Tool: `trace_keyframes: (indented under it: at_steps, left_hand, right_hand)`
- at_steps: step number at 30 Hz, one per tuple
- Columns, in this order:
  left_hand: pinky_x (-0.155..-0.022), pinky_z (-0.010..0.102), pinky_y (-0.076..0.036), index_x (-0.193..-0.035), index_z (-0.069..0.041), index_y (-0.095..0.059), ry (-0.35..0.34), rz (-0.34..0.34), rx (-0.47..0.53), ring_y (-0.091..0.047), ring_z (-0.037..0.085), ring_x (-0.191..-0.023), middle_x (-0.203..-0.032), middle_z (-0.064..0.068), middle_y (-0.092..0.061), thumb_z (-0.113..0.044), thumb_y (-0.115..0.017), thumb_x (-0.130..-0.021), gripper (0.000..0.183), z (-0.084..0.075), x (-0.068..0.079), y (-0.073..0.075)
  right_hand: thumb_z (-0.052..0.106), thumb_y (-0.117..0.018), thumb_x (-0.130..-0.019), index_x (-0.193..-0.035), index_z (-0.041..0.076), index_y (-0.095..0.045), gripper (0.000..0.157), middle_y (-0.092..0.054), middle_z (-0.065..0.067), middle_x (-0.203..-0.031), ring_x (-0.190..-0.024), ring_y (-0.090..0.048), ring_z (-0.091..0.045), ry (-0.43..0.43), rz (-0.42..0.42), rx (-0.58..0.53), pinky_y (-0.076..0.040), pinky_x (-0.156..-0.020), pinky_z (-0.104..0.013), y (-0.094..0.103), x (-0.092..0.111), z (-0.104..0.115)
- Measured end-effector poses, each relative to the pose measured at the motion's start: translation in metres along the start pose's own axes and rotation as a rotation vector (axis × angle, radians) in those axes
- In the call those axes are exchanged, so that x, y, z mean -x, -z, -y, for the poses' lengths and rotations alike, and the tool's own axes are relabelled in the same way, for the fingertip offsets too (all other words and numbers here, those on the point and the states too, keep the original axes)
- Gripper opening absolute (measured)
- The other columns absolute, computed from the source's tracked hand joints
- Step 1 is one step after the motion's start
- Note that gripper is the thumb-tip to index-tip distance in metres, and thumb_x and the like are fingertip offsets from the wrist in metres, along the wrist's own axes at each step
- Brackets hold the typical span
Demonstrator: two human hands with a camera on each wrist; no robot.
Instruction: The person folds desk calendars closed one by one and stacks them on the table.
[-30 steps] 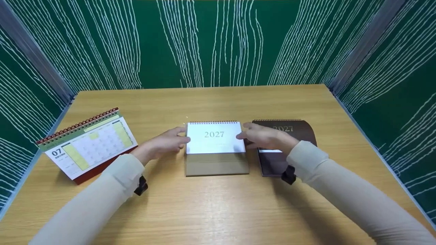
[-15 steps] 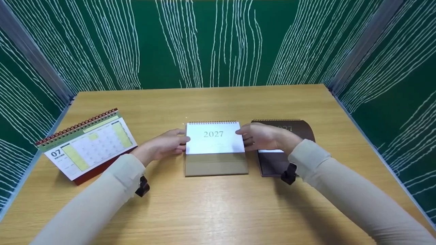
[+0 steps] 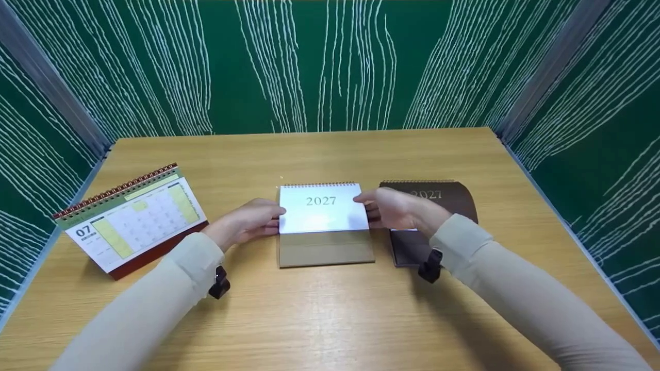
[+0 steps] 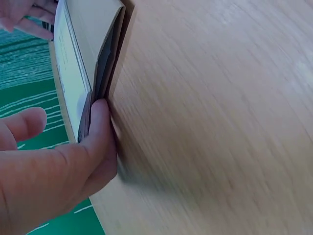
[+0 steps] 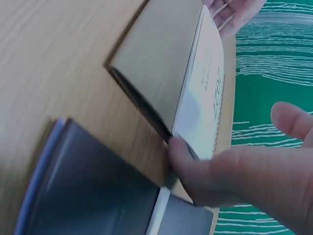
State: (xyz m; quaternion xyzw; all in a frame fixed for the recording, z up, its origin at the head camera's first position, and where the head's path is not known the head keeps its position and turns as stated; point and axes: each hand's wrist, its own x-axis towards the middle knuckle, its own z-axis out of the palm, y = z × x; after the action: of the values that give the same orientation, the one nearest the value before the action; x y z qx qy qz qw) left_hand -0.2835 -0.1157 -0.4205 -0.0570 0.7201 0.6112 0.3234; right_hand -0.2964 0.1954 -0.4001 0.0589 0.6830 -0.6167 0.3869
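A white desk calendar (image 3: 324, 219) printed 2027, with a tan cardboard stand (image 3: 327, 250), is upright on the table between both hands. My left hand (image 3: 245, 221) is at its left side. In the left wrist view the lower fingers (image 4: 100, 122) touch the side edge, and another digit stands apart from the page. On the right side my right hand (image 3: 394, 206) mirrors this. The right wrist view shows a fingertip (image 5: 181, 149) against the calendar's side edge, with another digit raised away from it. Neither hand's fingers wrap round the calendar.
A dark brown 2027 desk calendar (image 3: 448, 201) stands at the right, partly behind the right hand. At the left, a red-based calendar (image 3: 139, 221) showing month 07 stands at an angle. Green panels (image 3: 361, 67) with white lines enclose the wooden table (image 3: 309, 159).
The right hand's fingers, spread near the top right corner a second ago, have drawn together at the calendar's right edge. The left hand's fingers have shifted slightly. The calendar stays nearly in place.
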Motion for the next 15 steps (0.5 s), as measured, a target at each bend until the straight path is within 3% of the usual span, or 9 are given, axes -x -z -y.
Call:
trace_keyframes:
  at_steps: [7, 15]
  left_hand:
    - [-0.114, 0.038, -0.05, -0.151, 0.01, -0.042, -0.007, -0.027, 0.004, -0.061, 0.028, -0.126, -0.133, 0.018, -0.059, -0.009, -0.047, -0.109, 0.047, 0.0015, -0.0014, -0.0023]
    - [-0.113, 0.038, -0.051, -0.162, 0.006, -0.03, 0.014, -0.075, 0.018, -0.062, 0.029, -0.129, -0.143, 0.021, -0.056, -0.008, -0.048, -0.108, 0.058, 0.0018, -0.0014, -0.0029]
  right_hand:
    - [0.023, -0.051, -0.106, -0.158, 0.001, -0.032, 0.059, -0.045, -0.018, -0.145, -0.131, -0.047, -0.03, -0.027, -0.131, -0.042, -0.038, -0.12, -0.043, -0.0102, -0.0053, 0.0021]
    - [0.022, -0.052, -0.106, -0.16, 0.001, -0.026, 0.065, -0.036, -0.022, -0.156, -0.14, -0.041, -0.034, -0.02, -0.12, -0.063, -0.035, -0.123, -0.045, -0.0105, -0.0041, 0.0008]
